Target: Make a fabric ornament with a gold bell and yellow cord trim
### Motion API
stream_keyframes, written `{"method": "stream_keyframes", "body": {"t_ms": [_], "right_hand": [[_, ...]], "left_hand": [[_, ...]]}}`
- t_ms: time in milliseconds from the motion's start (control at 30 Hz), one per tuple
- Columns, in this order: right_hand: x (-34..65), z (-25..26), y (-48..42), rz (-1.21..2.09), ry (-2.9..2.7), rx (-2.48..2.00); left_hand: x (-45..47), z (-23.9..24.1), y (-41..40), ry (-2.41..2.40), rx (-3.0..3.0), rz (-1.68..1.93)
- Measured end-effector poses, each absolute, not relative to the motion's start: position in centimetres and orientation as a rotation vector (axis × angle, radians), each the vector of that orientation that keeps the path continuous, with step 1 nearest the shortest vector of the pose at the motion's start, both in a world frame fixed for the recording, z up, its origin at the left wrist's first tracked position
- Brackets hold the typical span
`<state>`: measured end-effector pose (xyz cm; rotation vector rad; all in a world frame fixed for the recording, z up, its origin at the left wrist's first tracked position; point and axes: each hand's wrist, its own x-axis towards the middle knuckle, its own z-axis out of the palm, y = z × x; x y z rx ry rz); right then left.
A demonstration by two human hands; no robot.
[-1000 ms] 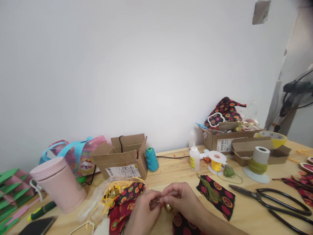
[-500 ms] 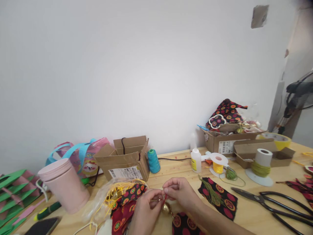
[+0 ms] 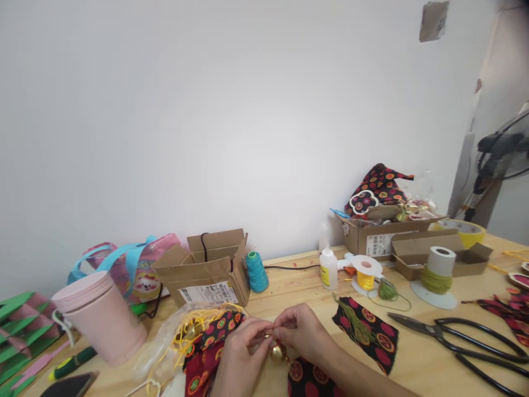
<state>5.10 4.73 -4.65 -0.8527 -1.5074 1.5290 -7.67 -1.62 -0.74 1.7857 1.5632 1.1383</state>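
Low in the middle of the view, my left hand (image 3: pixel 239 358) and my right hand (image 3: pixel 303 333) meet in a pinch over a small gold bell (image 3: pixel 278 352). The fingers of both are closed around the bell and what looks like a thin cord at its top. Black fabric with red and orange circles (image 3: pixel 210 344) lies under my left hand, and another piece (image 3: pixel 303 380) sits below the bell. A clear bag with yellow cord and more bells (image 3: pixel 188 331) lies just left of the hands.
On the wooden table (image 3: pixel 289 292): a pink cup (image 3: pixel 101 317), open cardboard box (image 3: pixel 206 270), teal thread spool (image 3: pixel 257 270), glue bottle (image 3: pixel 328 267), yellow cord reel (image 3: pixel 366 273), green cord reel (image 3: pixel 438 273), black scissors (image 3: pixel 458 336), patterned fabric with green tassel (image 3: pixel 366 328), a box of fabric items (image 3: pixel 384 220).
The hands stay together on the bell with only small finger shifts; the red bit seen between the fingers half a second ago is no longer visible. The camera view wobbled slightly.
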Motion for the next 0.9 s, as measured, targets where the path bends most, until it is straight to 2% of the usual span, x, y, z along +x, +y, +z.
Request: {"method": "stream_keyframes", "body": {"t_ms": [633, 900], "right_hand": [[5.6, -4.0, 4.6, 1.385, -1.786, -0.941], [5.8, -2.8, 4.0, 1.407, -1.82, -0.961]], "left_hand": [[-7.9, -0.1, -1.8, 1.625, 1.941, 1.059], [-8.2, -1.0, -1.5, 1.644, 1.815, 1.078]]}}
